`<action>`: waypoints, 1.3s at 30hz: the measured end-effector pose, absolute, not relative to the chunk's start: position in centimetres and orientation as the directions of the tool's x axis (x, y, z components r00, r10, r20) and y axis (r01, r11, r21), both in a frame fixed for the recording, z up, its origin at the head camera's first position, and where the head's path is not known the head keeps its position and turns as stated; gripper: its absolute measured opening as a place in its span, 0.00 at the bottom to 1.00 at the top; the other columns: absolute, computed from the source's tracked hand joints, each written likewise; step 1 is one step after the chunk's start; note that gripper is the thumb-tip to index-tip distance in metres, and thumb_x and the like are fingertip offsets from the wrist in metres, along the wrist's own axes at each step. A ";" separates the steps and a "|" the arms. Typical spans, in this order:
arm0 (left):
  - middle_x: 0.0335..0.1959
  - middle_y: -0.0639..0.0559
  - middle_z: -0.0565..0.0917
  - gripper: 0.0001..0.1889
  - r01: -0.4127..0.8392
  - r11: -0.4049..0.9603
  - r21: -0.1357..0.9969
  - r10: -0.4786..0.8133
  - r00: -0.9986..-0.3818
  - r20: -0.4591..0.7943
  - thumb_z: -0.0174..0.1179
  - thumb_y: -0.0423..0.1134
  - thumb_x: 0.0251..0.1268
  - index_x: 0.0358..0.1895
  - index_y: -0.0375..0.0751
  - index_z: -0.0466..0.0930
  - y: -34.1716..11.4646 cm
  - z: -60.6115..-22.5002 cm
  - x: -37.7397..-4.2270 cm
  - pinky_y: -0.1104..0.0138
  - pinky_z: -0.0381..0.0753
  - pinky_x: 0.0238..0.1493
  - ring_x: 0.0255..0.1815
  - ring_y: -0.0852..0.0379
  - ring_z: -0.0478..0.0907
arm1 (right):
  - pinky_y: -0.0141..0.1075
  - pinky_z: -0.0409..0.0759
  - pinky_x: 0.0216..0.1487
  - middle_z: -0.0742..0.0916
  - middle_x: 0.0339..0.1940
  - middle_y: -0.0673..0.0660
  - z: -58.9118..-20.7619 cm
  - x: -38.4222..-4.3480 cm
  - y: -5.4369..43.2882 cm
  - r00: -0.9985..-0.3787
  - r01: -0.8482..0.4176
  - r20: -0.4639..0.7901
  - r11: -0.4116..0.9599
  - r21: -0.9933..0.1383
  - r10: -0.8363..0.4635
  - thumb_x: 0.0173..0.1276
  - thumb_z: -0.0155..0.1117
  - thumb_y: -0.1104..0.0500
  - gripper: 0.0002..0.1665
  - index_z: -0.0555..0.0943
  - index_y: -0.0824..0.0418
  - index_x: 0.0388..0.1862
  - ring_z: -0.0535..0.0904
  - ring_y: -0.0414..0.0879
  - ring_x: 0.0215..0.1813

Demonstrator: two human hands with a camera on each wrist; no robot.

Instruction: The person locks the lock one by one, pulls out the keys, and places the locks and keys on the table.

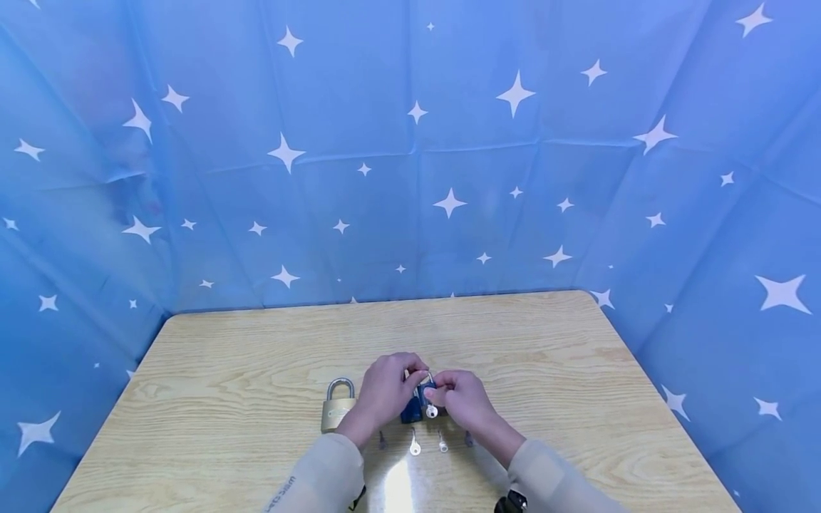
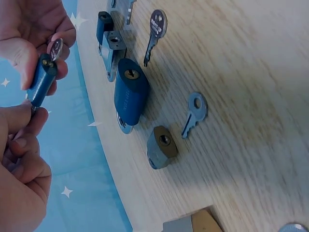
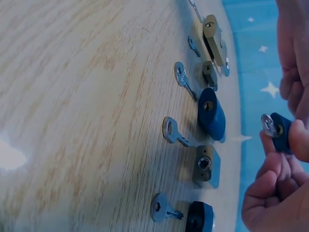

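A small blue padlock [image 1: 425,389] is held up over the table between both hands, a silver key [image 1: 432,411] standing in its keyhole. At the shackle end, the left hand [image 1: 387,388] pinches it with curled fingers. The right hand [image 1: 467,399] grips the lock's body with thumb and fingers, near the key. In the left wrist view the held padlock [image 2: 42,79] is tilted, its keyhole end up and the shackle mostly hidden by fingertips. The right wrist view shows the key [image 3: 268,124] sticking out of that lock.
On the table [image 1: 256,370] stand a large brass padlock [image 1: 338,410], a larger blue padlock [image 2: 131,92], a small brass padlock [image 2: 161,147], a silver padlock [image 3: 205,164] and another blue padlock [image 3: 199,217]. Several loose keys [image 3: 174,131] lie before them. A starry blue curtain [image 1: 410,214] hangs behind.
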State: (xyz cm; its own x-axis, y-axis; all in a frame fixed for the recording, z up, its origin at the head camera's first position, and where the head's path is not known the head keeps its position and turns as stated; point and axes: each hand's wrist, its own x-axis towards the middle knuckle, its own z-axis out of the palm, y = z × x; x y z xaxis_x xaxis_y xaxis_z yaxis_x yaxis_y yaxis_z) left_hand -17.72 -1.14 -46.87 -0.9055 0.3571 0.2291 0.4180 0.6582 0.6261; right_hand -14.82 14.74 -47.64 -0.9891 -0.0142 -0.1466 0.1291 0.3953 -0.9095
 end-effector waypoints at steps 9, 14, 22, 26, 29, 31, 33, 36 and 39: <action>0.29 0.66 0.84 0.04 0.434 0.652 0.622 0.396 -0.894 0.210 0.61 0.45 0.67 0.35 0.57 0.85 -1.9 -46.7 -17.8 0.71 0.64 0.18 0.16 0.68 0.65 | 0.30 0.68 0.27 0.78 0.21 0.48 -47.8 -14.7 14.7 -0.992 0.088 -0.116 0.369 -0.925 -0.054 0.60 0.68 0.64 0.05 0.83 0.66 0.32 0.70 0.41 0.26; 0.30 0.66 0.85 0.06 0.438 0.696 0.570 0.395 -0.895 0.205 0.60 0.48 0.68 0.36 0.59 0.85 -2.1 -46.7 -17.8 0.71 0.65 0.20 0.16 0.67 0.65 | 0.30 0.68 0.26 0.78 0.21 0.48 -47.8 -14.6 14.5 -0.994 0.066 -0.095 0.402 -0.913 -0.053 0.60 0.68 0.64 0.05 0.83 0.65 0.32 0.71 0.40 0.26; 0.25 0.62 0.86 0.09 0.579 0.776 0.249 0.494 -0.804 0.330 0.58 0.47 0.70 0.32 0.54 0.85 -1.4 -45.7 -17.7 0.68 0.77 0.26 0.24 0.65 0.80 | 0.30 0.67 0.25 0.78 0.21 0.49 -47.7 -14.6 14.4 -0.996 0.077 -0.086 0.419 -0.905 -0.004 0.61 0.68 0.62 0.05 0.83 0.64 0.30 0.70 0.40 0.25; 0.20 0.62 0.82 0.11 0.617 0.783 0.079 0.557 -0.752 0.352 0.58 0.44 0.70 0.26 0.53 0.80 -1.1 -45.8 -17.7 0.70 0.74 0.23 0.19 0.66 0.74 | 0.30 0.67 0.25 0.78 0.21 0.48 -47.7 -14.7 14.4 -0.995 0.097 -0.102 0.407 -0.908 0.009 0.61 0.68 0.62 0.05 0.82 0.64 0.30 0.70 0.40 0.25; 0.25 0.63 0.84 0.08 0.643 0.765 -0.015 0.606 -0.712 0.354 0.58 0.37 0.68 0.30 0.53 0.81 -1.1 -46.2 -17.8 0.71 0.75 0.24 0.24 0.66 0.76 | 0.31 0.68 0.27 0.78 0.21 0.49 -47.7 -14.7 14.3 -0.993 0.117 -0.120 0.392 -0.913 0.016 0.60 0.68 0.62 0.05 0.83 0.64 0.29 0.71 0.41 0.26; 0.28 0.63 0.85 0.08 0.664 0.746 -0.052 0.636 -0.687 0.351 0.58 0.33 0.66 0.32 0.53 0.81 -1.1 -46.4 -17.7 0.72 0.75 0.24 0.27 0.65 0.77 | 0.32 0.69 0.29 0.80 0.22 0.49 -47.7 -14.6 14.3 -0.990 0.135 -0.139 0.373 -0.918 0.016 0.60 0.67 0.63 0.04 0.83 0.65 0.30 0.72 0.42 0.28; 0.29 0.63 0.84 0.09 0.686 0.725 -0.055 0.659 -0.669 0.344 0.58 0.30 0.64 0.33 0.53 0.80 -1.2 -46.6 -17.7 0.72 0.74 0.25 0.28 0.65 0.75 | 0.32 0.69 0.30 0.80 0.22 0.50 -47.7 -14.5 14.3 -0.987 0.153 -0.158 0.355 -0.922 0.015 0.60 0.67 0.64 0.05 0.83 0.66 0.31 0.72 0.42 0.28; 0.28 0.62 0.83 0.09 0.714 0.699 -0.047 0.679 -0.641 0.359 0.57 0.30 0.64 0.33 0.52 0.79 -1.3 -46.8 -17.7 0.72 0.74 0.25 0.28 0.64 0.74 | 0.32 0.69 0.31 0.80 0.22 0.49 -47.7 -14.3 14.3 -0.986 0.160 -0.168 0.345 -0.925 0.007 0.59 0.67 0.64 0.05 0.83 0.67 0.31 0.73 0.41 0.29; 0.28 0.62 0.82 0.09 0.734 0.678 -0.034 0.688 -0.618 0.380 0.57 0.31 0.63 0.33 0.52 0.79 -1.4 -46.9 -17.8 0.72 0.75 0.26 0.28 0.64 0.74 | 0.32 0.69 0.31 0.80 0.22 0.49 -47.6 -14.3 14.4 -0.986 0.155 -0.165 0.337 -0.929 -0.001 0.59 0.67 0.64 0.05 0.83 0.68 0.30 0.72 0.41 0.28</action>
